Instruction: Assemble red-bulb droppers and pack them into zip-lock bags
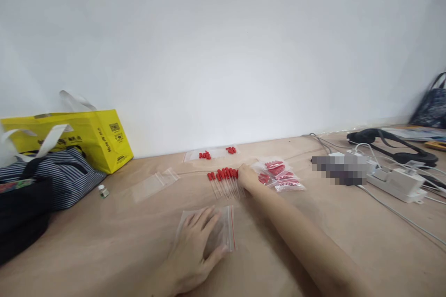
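My left hand (193,246) lies flat with its fingers spread on a clear zip bag (225,222) with a red line along its seal. Beyond it, a row of glass droppers (226,183) with red rubber bulbs lies side by side, bulbs toward the wall. At the right end of that row is my right hand (248,178), arm stretched forward. Its fingertips are hidden, so its grip cannot be made out. Just right of it are filled zip bags (287,183) of red pieces. Farther back, loose red bulbs (205,155) rest on a clear bag (218,153).
Another clear bag (153,185) lies left of the droppers, and a small bottle (103,190) farther left. A yellow bag (104,141) and a striped bag (76,176) stand at the left. A power strip (397,181), cables and a headset (400,151) occupy the right.
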Tool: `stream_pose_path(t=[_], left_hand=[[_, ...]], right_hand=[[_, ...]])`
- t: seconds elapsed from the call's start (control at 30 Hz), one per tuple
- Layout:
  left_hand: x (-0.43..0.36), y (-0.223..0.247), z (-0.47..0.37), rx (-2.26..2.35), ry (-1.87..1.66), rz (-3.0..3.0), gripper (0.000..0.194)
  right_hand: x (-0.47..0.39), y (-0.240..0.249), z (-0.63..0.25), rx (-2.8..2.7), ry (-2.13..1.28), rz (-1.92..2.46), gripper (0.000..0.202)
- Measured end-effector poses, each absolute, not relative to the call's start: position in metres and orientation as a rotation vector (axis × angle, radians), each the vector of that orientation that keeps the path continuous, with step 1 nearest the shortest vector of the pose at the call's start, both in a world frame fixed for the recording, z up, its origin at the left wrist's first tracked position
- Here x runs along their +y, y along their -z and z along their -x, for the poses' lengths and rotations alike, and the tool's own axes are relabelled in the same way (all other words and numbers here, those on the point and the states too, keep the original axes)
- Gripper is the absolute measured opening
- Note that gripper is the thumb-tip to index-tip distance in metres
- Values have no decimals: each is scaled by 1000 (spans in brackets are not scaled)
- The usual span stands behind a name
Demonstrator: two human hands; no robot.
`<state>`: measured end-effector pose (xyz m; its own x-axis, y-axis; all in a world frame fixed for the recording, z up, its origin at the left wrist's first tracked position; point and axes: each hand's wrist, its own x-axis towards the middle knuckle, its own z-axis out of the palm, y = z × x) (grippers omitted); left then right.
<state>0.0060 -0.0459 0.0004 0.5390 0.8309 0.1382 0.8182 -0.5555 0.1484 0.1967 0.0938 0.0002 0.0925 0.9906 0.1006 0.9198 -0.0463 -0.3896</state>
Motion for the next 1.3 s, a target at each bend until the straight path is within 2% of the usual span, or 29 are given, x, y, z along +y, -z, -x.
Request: stream_pose_path(t=[0.17, 0.37, 0.43, 0.53, 0.67, 0.97, 1.3], left_hand=[[-35, -3, 13, 1171, -190, -2705, 58], [-36, 3, -1, 1326, -128, -2671, 56], [-38, 4, -7, 1379, -136, -2665, 57], [-40, 5, -14, 1420, -121, -2657, 58], [-41, 5, -16, 1427, -119, -2659, 58], [-41, 7, -16, 1427, -172, -2654, 57], [-41, 8, -16, 1415, -188, -2650, 57]], right_hand=[[97, 2, -196, -1844, -254, 1885, 34], [82, -7, -235, -1704, -308, 1656, 56], [67, -2, -248, -1626, -371, 1531, 52], [38, 18, -252, -1319, -661, 1156, 44], [8, 41, -237, -1177, -837, 1012, 34], [1, 42, -232, -1205, -787, 957, 34], [-3, 42, -225, -1232, -1079, 974, 33]])
